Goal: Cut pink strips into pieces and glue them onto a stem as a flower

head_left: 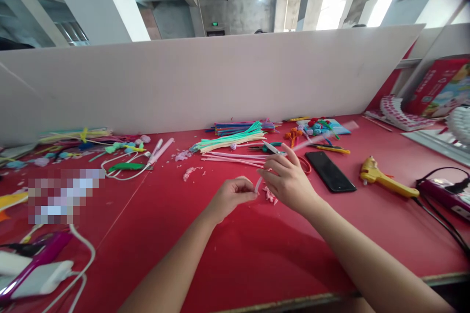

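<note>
My left hand (235, 194) is closed in a pinch on the near end of a pale pink pipe cleaner (258, 184), just above the red table. Close beside it, my right hand (288, 178) has its fingers bent around the strip, with the index finger raised. A blurred pink length (323, 138) sticks out past the right hand toward the upper right; it looks like the same pipe cleaner, its middle hidden by the fingers. Pink clippings (270, 195) lie beneath the hands. Behind the right hand lie scissors with an orange handle (305, 165), partly covered.
Bundled green and cream pipe cleaners (235, 138) lie ahead, beside pink ones (235, 158). Rightward are a black phone (329, 171), a yellow glue gun (389, 178) and a power strip (446, 195). White cables (86, 249) run along the left. A white partition (205, 83) stands behind.
</note>
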Available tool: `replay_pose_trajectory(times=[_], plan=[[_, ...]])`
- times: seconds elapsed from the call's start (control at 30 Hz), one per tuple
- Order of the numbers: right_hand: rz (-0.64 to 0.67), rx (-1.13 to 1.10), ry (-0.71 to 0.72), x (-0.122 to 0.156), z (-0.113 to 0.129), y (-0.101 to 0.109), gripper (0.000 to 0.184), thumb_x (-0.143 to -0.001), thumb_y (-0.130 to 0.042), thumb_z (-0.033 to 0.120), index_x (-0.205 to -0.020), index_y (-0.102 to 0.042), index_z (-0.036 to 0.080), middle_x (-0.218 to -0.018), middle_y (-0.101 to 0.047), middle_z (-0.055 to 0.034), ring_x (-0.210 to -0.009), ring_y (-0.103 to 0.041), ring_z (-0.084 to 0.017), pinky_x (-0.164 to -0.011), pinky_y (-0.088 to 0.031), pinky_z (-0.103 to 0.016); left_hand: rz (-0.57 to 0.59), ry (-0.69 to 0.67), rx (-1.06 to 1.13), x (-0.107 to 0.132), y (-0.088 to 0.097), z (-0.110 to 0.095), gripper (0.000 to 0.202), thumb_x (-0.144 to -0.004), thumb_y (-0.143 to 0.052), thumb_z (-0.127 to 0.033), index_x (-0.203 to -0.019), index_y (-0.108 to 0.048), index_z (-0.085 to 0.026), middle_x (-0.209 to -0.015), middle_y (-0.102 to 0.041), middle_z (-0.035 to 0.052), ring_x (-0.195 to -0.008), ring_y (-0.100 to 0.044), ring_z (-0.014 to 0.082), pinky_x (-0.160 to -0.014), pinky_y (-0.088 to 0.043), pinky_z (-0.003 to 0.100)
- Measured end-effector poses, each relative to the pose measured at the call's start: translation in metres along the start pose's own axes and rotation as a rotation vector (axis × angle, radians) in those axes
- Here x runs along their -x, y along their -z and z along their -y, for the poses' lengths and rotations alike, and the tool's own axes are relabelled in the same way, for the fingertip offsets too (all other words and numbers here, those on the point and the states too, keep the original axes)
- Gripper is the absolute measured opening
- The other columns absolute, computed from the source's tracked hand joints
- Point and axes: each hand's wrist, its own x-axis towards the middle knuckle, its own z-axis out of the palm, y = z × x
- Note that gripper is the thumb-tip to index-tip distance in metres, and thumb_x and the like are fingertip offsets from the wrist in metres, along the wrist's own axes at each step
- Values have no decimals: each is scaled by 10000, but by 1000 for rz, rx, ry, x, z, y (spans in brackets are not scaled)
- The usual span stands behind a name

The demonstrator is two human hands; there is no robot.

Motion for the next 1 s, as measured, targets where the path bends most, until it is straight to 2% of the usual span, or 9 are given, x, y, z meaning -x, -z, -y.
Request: replay_pose_trajectory(times=[0.07, 0.17, 0.3, 0.47, 0.73, 0.9, 1.0], plan=[[41, -78, 44, 0, 5, 1, 236, -823, -430, 164, -990, -584, 227, -828, -569, -34, -864, -497, -166, -953, -265, -466, -13, 32, 143, 1, 1, 1, 89, -661, -638, -214, -672, -598, -135, -629, -511, -14, -568, -439, 78, -573, -342, 229], [46, -195, 61, 1, 11, 3, 248, -830, -434, 194, -1027, -578, 240, -829, -560, -46, -780, -482, -161, -794, -379, -370, 24, 129, 362, 2, 3, 3, 97, -645, -655, -186, -694, -586, -138, -611, -503, -17, -515, -427, 64, -515, -308, 219], [30, -289, 22, 4, 14, 7, 233, -845, -422, 212, -985, -607, 230, -815, -543, -57, -715, -462, -143, -648, -377, -281, 129, 191, 468, 5, 5, 4, 147, -612, -684, -172, -698, -570, -138, -581, -496, -17, -482, -418, 58, -468, -259, 209], [68, -329, 37, 6, 14, 6, 241, -844, -421, 202, -998, -604, 227, -774, -540, -47, -690, -455, -139, -625, -369, -264, 192, 215, 454, 5, 6, 6, 146, -619, -678, -176, -692, -562, -124, -542, -477, -20, -463, -412, 56, -456, -255, 208], [138, -329, -4, 7, 15, 1, 239, -845, -423, 210, -1002, -603, 211, -783, -553, -50, -716, -477, -135, -626, -376, -239, 160, 239, 406, 1, 10, 12, 143, -629, -677, -173, -685, -558, -119, -561, -490, -16, -481, -421, 57, -484, -282, 209], [117, -360, -38, 5, 11, 1, 217, -845, -429, 231, -933, -627, 214, -743, -552, -44, -691, -482, -129, -625, -373, -236, 126, 236, 427, 0, 8, 13, 168, -654, -668, -232, -646, -551, -111, -559, -488, -8, -472, -404, 51, -464, -250, 205], [99, -445, -67, 3, 9, 3, 219, -852, -428, 255, -922, -631, 212, -719, -561, -35, -668, -493, -120, -609, -375, -228, 119, 183, 499, 0, 7, 11, 169, -665, -658, -228, -628, -540, -112, -538, -469, -17, -450, -365, 35, -443, -212, 195]])
